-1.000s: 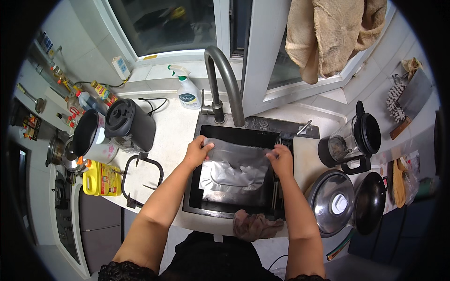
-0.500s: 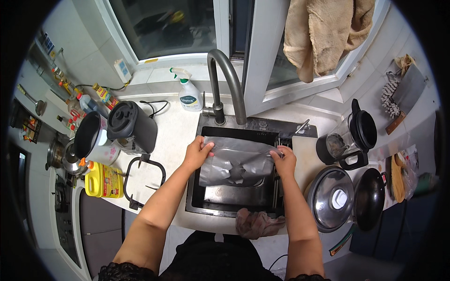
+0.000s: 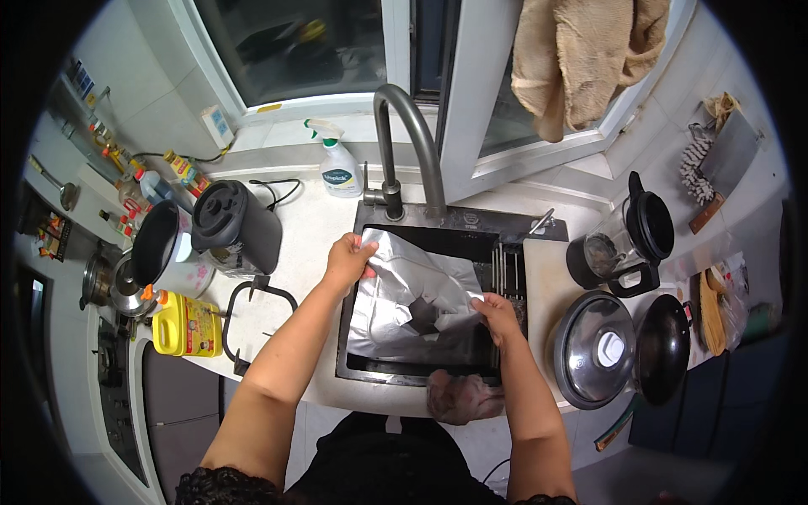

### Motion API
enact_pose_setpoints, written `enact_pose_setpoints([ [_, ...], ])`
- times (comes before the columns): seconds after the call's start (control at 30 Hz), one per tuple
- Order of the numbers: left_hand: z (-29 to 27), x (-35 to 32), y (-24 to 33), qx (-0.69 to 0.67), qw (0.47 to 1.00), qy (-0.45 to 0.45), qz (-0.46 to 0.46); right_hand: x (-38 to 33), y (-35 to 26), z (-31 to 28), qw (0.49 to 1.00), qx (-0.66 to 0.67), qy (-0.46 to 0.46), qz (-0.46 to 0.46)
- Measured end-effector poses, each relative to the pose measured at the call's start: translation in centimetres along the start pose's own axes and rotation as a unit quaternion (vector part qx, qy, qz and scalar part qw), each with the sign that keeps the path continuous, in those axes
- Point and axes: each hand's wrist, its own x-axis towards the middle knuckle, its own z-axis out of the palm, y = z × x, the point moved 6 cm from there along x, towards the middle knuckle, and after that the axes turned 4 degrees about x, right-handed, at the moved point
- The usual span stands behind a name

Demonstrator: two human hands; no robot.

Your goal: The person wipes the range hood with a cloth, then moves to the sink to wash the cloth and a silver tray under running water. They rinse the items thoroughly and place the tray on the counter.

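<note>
A silver foil sheet (image 3: 383,307) with a ragged hole in its middle is stretched over the dark sink (image 3: 343,368). My left hand (image 3: 346,263) pinches its upper left corner, thumb on top. Closed on the right edge, lower down, is my right hand (image 3: 498,318). The sheet hangs tilted and slightly creased, hiding most of the basin. Behind it rises the grey faucet (image 3: 429,168); no water shows. A crumpled pinkish-brown cloth (image 3: 463,397) lies over the sink's front edge, near my right forearm.
Left on the counter stand a black pan support (image 3: 292,313), a yellow jug (image 3: 189,324) and a dark lidded container (image 3: 240,227). A spray bottle (image 3: 341,168) is behind. To the right are a blender jug (image 3: 606,252), a pot lid (image 3: 593,349) and a frying pan (image 3: 662,349).
The foil sheet has turned and tilted so its bright surface and central hole show. My left hand has risen slightly leftward; my right hand has dropped lower and a little left.
</note>
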Motion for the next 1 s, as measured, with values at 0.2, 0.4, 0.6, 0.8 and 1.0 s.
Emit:
enact_pose_setpoints([
  [0.2, -2.3, -0.5, 0.8, -0.098, 0.989, -0.111, -0.02, -0.4, -1.3, 2.2, 0.992, 0.114, -0.004, -0.044],
  [0.4, -2.7, -3.5, -5.8, 0.049, 0.956, -0.253, -0.141, 0.8, -1.9, 3.4, 0.998, 0.034, -0.001, -0.059],
  [0.6, -8.4, -6.5, -5.4, 0.034, 0.988, -0.08, -0.126, 2.3, 0.6, 6.8, 0.998, -0.021, -0.008, -0.064],
  [0.8, -23.0, -11.7, -5.5, 0.088, 0.993, 0.046, -0.061, -0.1, 1.7, 20.8, 0.988, -0.078, -0.085, -0.101],
  [1.0, -33.2, -13.6, -7.0, 0.46, 0.85, 0.251, -0.052, 0.7, 10.9, 31.5, 0.982, -0.142, -0.118, -0.046],
])
